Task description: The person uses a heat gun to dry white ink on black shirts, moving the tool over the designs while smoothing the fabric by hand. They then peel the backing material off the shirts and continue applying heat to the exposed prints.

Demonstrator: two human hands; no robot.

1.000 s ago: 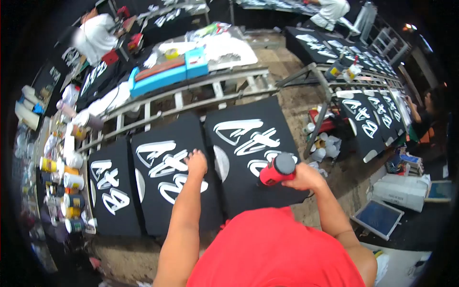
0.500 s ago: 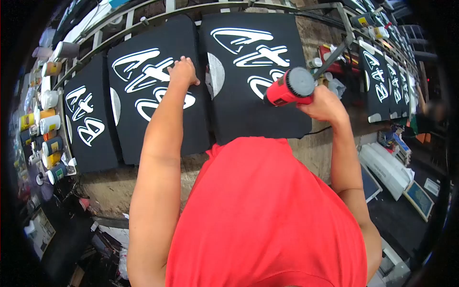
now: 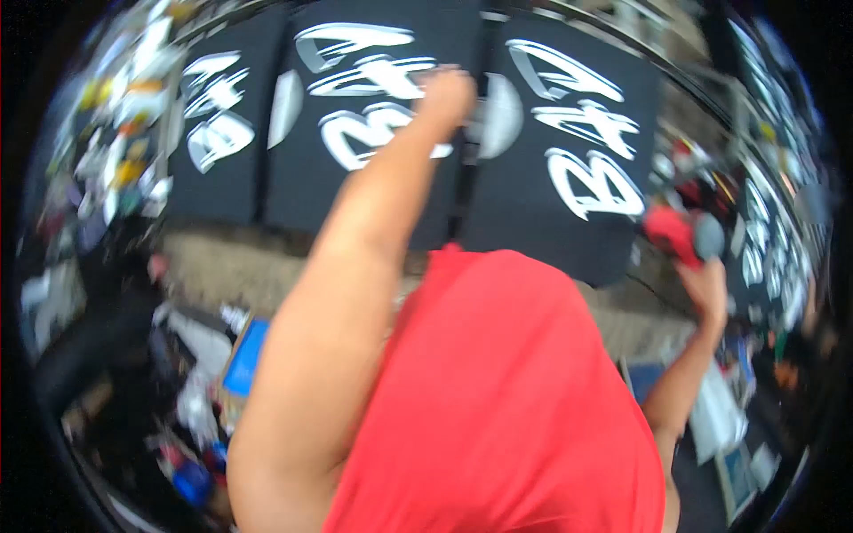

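Three black fabric panels with white "BAY" lettering lie side by side: the left panel (image 3: 213, 191), the middle panel (image 3: 302, 200) and the right panel (image 3: 533, 218). My left hand (image 3: 449, 96) is over the right side of the middle panel, near its lettering; motion blur smears its fingers, and I cannot tell whether it touches the fabric. Gripped in my right hand (image 3: 704, 282) is a red heat gun (image 3: 668, 229) with a round grey back end. It is held just off the right panel's right edge.
Blurred jars and bottles (image 3: 133, 133) crowd the left side. More black panels with white lettering (image 3: 764, 244) stand at the far right. A metal rail (image 3: 613, 31) runs behind the panels. Mixed clutter, including a blue item (image 3: 246, 357), lies below on the left.
The view has swung, so the panels appear further right. My right hand has carried the heat gun from above the right panel to beyond its right edge. My left hand remains over the middle panel.
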